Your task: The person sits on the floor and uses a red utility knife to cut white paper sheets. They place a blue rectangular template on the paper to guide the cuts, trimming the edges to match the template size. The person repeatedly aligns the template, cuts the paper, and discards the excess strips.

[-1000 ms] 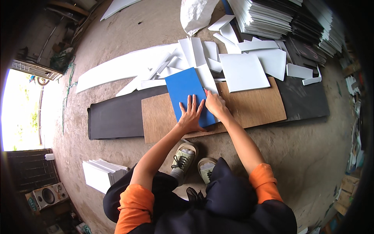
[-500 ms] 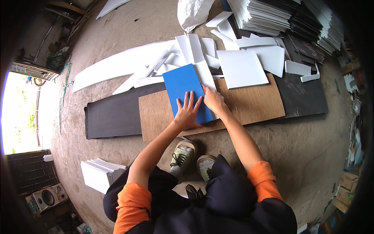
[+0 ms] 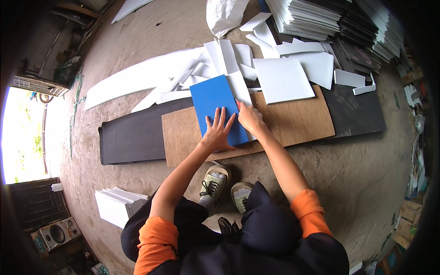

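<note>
Nearest you: your two olive canvas sneakers (image 3: 219, 187) stand on the bare concrete floor (image 3: 357, 183), just on the near side of the brown rectangular wooden board (image 3: 293, 120). Your orange sleeves and dark clothing fill the bottom of the view.

To the left of the sneakers, well apart from the board, a low stack of white rectangular panels (image 3: 117, 206) sits on the floor.

The brown board lies flat on a long black rectangular sheet (image 3: 133, 135), which sticks out beyond the board's left and right ends.

The blue rectangular flat panel (image 3: 213, 103) lies on the left half of the board, its far end reaching past the board's far edge onto the white offcuts.

Your left hand (image 3: 217, 133) is flat on the near end of the blue panel, fingers spread and extended, palm pressing down; nothing is clasped.

Your right hand (image 3: 250, 118) rests at the blue panel's right edge, fingers curled down against a narrow white strip (image 3: 240, 91) that runs alongside that edge. Whether it grips the strip or only presses on it cannot be told.

Beyond the board: a white square panel (image 3: 282, 80) overlaps its far edge, with a scatter of white strips and offcuts (image 3: 206, 68) and a long white curved sheet (image 3: 133, 80) further left.

Farthest: tall stacks of white and dark panels (image 3: 330, 18) and a crumpled white sack (image 3: 224, 16).
</note>
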Demonstrator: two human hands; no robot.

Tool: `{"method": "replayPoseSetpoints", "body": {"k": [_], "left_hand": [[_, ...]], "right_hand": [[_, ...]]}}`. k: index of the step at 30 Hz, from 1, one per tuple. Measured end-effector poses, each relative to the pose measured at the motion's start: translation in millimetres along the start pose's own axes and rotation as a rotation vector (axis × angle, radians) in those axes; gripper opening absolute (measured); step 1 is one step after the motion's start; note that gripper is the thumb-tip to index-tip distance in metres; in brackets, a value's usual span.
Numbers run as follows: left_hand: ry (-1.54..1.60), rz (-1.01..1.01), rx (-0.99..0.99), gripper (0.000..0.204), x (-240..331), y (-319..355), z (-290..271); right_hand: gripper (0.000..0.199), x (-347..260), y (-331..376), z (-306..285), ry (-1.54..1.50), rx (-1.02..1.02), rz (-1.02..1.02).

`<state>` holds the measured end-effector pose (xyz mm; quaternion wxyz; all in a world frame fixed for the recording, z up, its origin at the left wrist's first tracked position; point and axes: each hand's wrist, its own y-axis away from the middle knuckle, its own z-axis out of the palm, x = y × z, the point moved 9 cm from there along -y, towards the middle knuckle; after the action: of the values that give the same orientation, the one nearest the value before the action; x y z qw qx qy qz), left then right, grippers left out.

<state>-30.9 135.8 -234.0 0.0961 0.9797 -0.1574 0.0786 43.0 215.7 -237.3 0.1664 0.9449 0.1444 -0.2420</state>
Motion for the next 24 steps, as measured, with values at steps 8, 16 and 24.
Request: {"method": "replayPoseSetpoints", "body": {"k": [8,16,24], "left_hand": [[0.031,0.005,-0.047,0.119,-2.6,-1.5,0.3],[-0.041,-0.03,0.008,0.122,-0.2,2.7,5.7],[-0.067,-0.071,0.017,0.122,1.4,4.5,5.3]], "right_hand": [[0.026,4.1,-4.6,5.1,-0.013,-0.011,0.001],[0.027,-1.0,-1.0,1.7,-0.032,-0.044,0.011],[0.03,3.1,21.3,-0.1,-0.052,-0.115,0.067]]}}
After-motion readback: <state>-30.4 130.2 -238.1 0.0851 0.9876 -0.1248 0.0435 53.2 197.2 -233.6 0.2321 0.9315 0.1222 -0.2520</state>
